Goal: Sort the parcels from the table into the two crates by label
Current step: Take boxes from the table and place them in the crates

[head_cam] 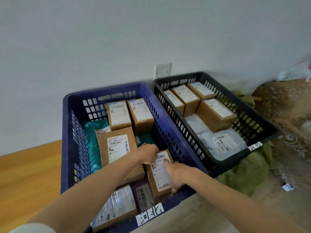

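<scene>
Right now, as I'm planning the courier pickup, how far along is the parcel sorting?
Done: the blue crate and the black crate each already hold several boxes and mailer bags. In hand: the left hand and right hand grip a small cardboard box low in the blue crate's near right corner. Left: cannot tell, since the table is out of view.

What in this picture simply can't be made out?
Head view only.
- Black crate's tag: writing too small, slanted.
- Teal bags: labels covered by boxes.
- Left hand: fingers hidden behind it, beside the small box.
- Heap at right edge: blurred, cut off.
</scene>
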Available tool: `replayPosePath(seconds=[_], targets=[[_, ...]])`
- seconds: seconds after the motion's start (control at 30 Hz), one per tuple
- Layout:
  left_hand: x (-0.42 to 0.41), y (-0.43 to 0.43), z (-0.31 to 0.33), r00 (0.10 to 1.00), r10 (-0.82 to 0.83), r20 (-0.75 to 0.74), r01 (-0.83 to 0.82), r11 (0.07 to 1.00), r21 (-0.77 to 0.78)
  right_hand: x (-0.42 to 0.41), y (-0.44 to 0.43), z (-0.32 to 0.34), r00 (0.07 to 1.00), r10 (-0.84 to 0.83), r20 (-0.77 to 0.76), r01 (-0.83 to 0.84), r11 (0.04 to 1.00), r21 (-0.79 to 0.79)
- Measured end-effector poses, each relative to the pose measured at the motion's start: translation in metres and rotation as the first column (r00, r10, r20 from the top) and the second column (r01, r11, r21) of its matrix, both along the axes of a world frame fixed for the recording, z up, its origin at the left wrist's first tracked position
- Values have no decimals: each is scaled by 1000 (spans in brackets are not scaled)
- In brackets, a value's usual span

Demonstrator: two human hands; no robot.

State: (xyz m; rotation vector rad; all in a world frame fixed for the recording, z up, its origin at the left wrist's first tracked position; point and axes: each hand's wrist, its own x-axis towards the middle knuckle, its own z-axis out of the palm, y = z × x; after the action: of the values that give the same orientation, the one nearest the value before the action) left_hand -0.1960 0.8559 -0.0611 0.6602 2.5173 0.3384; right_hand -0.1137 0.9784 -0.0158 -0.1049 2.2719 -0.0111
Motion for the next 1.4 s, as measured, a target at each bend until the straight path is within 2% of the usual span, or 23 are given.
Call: replayPosePath(seconds=[0.1,0.23,0.37,0.63,0.8,1.0,1.17,1.23,1.4], targets=[[-3,1,4,998,25,61,-28,998,63,3,4,-6,998,-36,-50,36,999,-6],[-5,-2,11,990,18,138,-34,992,118,3,8,-3,981,-140,-130,129,987,-95],[-2,-3,11,985,6,175,-23,996,91,1,7,2,975,-212,-68,200,967,-156],[-5,0,4,977,-79,196,91,995,-48,7,7,-2,954,-297,31,297,937,-185],[-7,-3,7,985,-66,162,66,998,4,5,7,2,921,-389,16,379,885,-270],[-8,-4,13,984,-67,162,58,997,58,1,3,4,899,-438,-13,416,863,-288],[-8,-7,14,981,-80,177,94,993,-73,0,3,3,878,-476,55,471,837,-278],[-8,-8,12,972,-96,214,127,983,-134,2,3,3,893,-443,78,448,861,-241],[-6,-3,10,974,-128,187,158,976,-154,4,5,-1,907,-413,76,420,889,-184]])
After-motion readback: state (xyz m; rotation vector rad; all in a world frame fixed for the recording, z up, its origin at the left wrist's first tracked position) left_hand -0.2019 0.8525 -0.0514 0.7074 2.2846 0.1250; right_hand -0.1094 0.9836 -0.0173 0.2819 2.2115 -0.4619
